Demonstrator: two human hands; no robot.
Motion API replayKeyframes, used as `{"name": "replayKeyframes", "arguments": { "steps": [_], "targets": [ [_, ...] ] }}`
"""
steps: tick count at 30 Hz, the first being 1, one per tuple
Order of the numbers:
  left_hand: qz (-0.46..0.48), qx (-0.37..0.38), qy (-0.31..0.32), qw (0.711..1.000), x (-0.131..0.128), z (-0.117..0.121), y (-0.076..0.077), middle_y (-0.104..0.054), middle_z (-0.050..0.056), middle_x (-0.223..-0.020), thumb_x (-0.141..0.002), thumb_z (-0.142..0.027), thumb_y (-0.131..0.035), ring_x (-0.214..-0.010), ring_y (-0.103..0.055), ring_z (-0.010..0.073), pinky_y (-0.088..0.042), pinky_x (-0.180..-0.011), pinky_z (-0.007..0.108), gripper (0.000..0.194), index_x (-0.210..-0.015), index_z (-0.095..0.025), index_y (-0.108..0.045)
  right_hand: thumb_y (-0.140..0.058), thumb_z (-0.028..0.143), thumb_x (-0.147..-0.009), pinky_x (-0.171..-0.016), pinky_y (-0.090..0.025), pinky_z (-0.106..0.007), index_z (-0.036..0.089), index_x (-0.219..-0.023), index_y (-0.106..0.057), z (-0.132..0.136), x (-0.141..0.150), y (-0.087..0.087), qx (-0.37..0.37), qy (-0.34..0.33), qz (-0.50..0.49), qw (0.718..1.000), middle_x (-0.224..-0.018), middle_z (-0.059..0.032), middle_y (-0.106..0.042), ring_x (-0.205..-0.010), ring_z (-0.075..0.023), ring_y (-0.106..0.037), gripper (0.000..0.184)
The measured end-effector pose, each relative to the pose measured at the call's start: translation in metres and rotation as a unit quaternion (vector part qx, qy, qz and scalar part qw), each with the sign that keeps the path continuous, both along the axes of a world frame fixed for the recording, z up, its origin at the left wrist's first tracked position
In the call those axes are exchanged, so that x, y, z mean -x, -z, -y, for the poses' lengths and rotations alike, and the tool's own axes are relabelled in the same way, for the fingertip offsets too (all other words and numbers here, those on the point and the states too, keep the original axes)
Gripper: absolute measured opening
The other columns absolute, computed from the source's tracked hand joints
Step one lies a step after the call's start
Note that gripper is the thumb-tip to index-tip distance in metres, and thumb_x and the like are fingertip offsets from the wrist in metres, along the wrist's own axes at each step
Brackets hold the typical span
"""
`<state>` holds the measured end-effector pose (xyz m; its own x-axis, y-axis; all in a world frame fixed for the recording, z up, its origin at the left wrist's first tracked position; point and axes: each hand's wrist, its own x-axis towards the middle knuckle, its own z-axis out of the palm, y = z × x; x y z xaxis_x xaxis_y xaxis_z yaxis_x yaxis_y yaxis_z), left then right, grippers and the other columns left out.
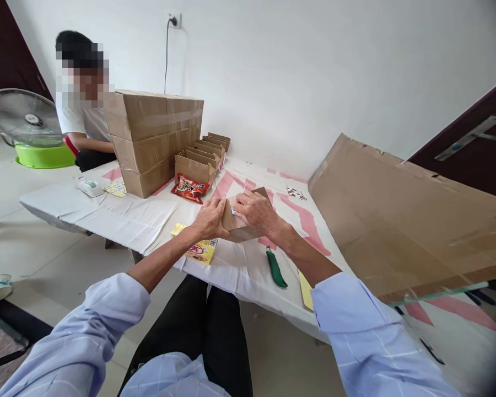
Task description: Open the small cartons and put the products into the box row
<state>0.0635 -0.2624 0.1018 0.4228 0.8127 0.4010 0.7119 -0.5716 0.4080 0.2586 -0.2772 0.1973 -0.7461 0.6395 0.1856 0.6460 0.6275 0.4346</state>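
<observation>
Beside a yellow carton point(204, 253), the left hand point(210, 217) clamps the side of a small cardboard box point(246, 234), which might slip or crumple if the right hand point(254, 212), curled over its upper face, whether pinching cannot be told, pressed unevenly.

I watch through a single head-worn camera, looking forward and down over the wearer's black trousers point(190, 325); the left hand point(210, 218) and right hand point(256, 210) sit near, mid-frame, above the cloth-covered table point(143, 223), while the white wall point(293, 71) stands farthest back.
</observation>
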Motion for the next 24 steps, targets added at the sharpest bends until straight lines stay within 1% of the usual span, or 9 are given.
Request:
{"name": "replayKeyframes", "arguments": {
  "steps": [3,6,8,10,12,15,18,21,24],
  "targets": [
    [0.000,0.002,-0.001,1.000,0.000,0.000,-0.001,-0.053,0.021,-0.150,-0.060,-0.045,-0.097,-0.140,-0.053,0.0470,-0.047,-0.120,0.060,0.114,-0.156,-0.017,-0.041,-0.059,0.014,-0.107,-0.087,-0.043,-0.038,0.017,-0.109,-0.083,-0.001,0.001,0.003,-0.001,0.000,-0.002,1.000,-0.111,-0.0150,-0.077,-0.107,-0.0289,-0.062,0.024],
    [-0.001,0.006,-0.003,1.000,0.001,0.000,-0.001,-0.053,0.022,-0.150,-0.060,-0.045,-0.097,-0.139,-0.053,0.0479,-0.048,-0.118,0.061,0.116,-0.156,-0.015,-0.041,-0.059,0.014,-0.105,-0.087,-0.043,-0.038,0.017,-0.102,-0.081,-0.005,0.001,0.006,0.010,-0.009,-0.019,1.000,-0.108,-0.0143,-0.077,-0.104,-0.0282,-0.062,0.023],
    [0.000,0.010,-0.003,1.000,0.002,0.001,-0.001,-0.052,0.023,-0.151,-0.060,-0.045,-0.097,-0.139,-0.053,0.0482,-0.049,-0.118,0.062,0.117,-0.157,-0.015,-0.041,-0.057,0.016,-0.105,-0.086,-0.045,-0.038,0.017,-0.097,-0.079,-0.009,0.000,0.008,0.026,-0.015,-0.064,0.998,-0.104,-0.0134,-0.077,-0.100,-0.0273,-0.063,0.024],
    [0.004,0.013,-0.002,1.000,0.003,0.001,0.000,-0.052,0.023,-0.151,-0.059,-0.046,-0.098,-0.139,-0.053,0.0482,-0.049,-0.117,0.063,0.118,-0.158,-0.016,-0.040,-0.053,0.019,-0.107,-0.085,-0.047,-0.037,0.019,-0.093,-0.076,-0.011,-0.002,0.008,0.037,-0.024,-0.157,0.987,-0.100,-0.0114,-0.076,-0.095,-0.0255,-0.064,0.027],
    [0.009,0.014,0.001,1.000,0.004,0.000,0.001,-0.052,0.022,-0.152,-0.059,-0.047,-0.098,-0.140,-0.053,0.0490,-0.049,-0.117,0.064,0.121,-0.161,-0.018,-0.039,-0.050,0.023,-0.108,-0.085,-0.050,-0.035,0.021,-0.093,-0.072,-0.011,-0.004,0.005,0.046,-0.040,-0.285,0.956,-0.097,-0.0086,-0.075,-0.091,-0.0233,-0.065,0.027],
    [0.016,0.020,0.011,1.000,0.010,-0.006,0.004,-0.050,0.024,-0.156,-0.060,-0.044,-0.097,-0.143,-0.052,0.0500,-0.049,-0.119,0.065,0.124,-0.164,-0.017,-0.036,-0.054,0.033,-0.108,-0.084,-0.054,-0.034,0.023,-0.095,-0.069,-0.002,-0.014,-0.001,0.066,-0.049,-0.469,0.879,-0.096,-0.0055,-0.074,-0.088,-0.0210,-0.066,0.023],
    [0.030,0.054,0.037,0.997,0.028,-0.019,0.007,-0.049,0.025,-0.159,-0.060,-0.038,-0.094,-0.147,-0.053,0.0472,-0.049,-0.122,0.063,0.124,-0.166,-0.016,-0.034,-0.061,0.047,-0.106,-0.081,-0.056,-0.034,0.023,-0.098,-0.068,0.016,-0.037,-0.001,0.072,-0.014,-0.587,0.806,-0.091,-0.0029,-0.073,-0.083,-0.0191,-0.066,0.026],
    [0.057,0.097,0.068,0.991,0.053,-0.034,0.010,-0.055,0.024,-0.156,-0.054,-0.038,-0.092,-0.147,-0.055,0.0447,-0.047,-0.126,0.061,0.122,-0.162,-0.014,-0.041,-0.067,0.054,-0.101,-0.079,-0.058,-0.034,0.023,-0.098,-0.068,0.040,-0.078,0.014,0.055,0.042,-0.648,0.758,-0.088,-0.0021,-0.073,-0.079,-0.0178,-0.066,0.031],
    [0.089,0.132,0.107,0.981,0.076,-0.051,0.015,-0.067,0.018,-0.146,-0.055,-0.049,-0.091,-0.143,-0.061,0.0433,-0.048,-0.124,0.064,0.111,-0.154,-0.018,-0.051,-0.069,0.055,-0.096,-0.074,-0.057,-0.033,0.023,-0.094,-0.068,0.069,-0.131,0.045,0.039,0.122,-0.684,0.718,-0.082,-0.0020,-0.071,-0.074,-0.0176,-0.065,0.032]
  ]
}}
